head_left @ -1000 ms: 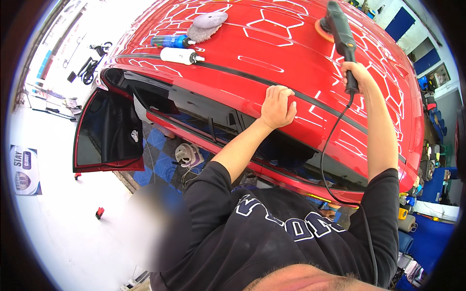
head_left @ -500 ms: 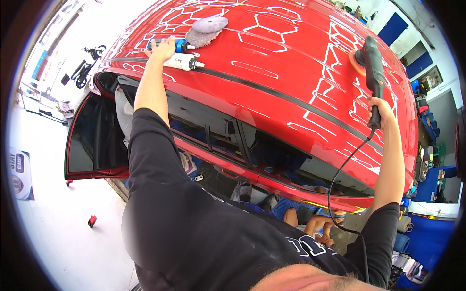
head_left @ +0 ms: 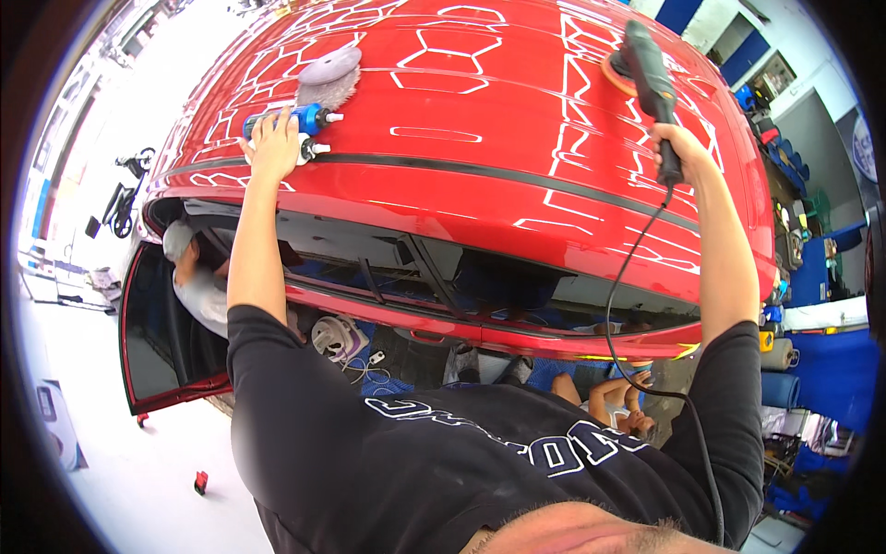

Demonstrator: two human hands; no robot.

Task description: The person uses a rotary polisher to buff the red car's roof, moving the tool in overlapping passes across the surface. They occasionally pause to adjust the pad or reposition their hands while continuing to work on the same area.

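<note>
On the red car roof (head_left: 443,194), my left hand (head_left: 273,152) lies with fingers spread over two bottles. The blue bottle (head_left: 311,119) is under its fingertips; the white bottle (head_left: 311,149) is largely hidden below the palm. Just beyond them a purple-grey foam pad (head_left: 330,65) rests on a fluffy wool pad (head_left: 330,90). My right hand (head_left: 681,148) is closed round the rear handle of a dark polisher (head_left: 649,78). Its orange-edged pad (head_left: 616,76) faces the roof; contact is hard to make out. A black cord (head_left: 616,332) hangs from the handle.
A car door (head_left: 157,323) stands wide at left, with a person in a cap (head_left: 180,242) leaning inside. Below the car's side are a vacuum cleaner (head_left: 338,340) and another crouching person (head_left: 604,402). Blue cabinets and supplies line the right wall.
My left hand has shifted toward me, from the blue bottle to partly over the white one. The whole view has turned; the polisher stays in my right hand.
</note>
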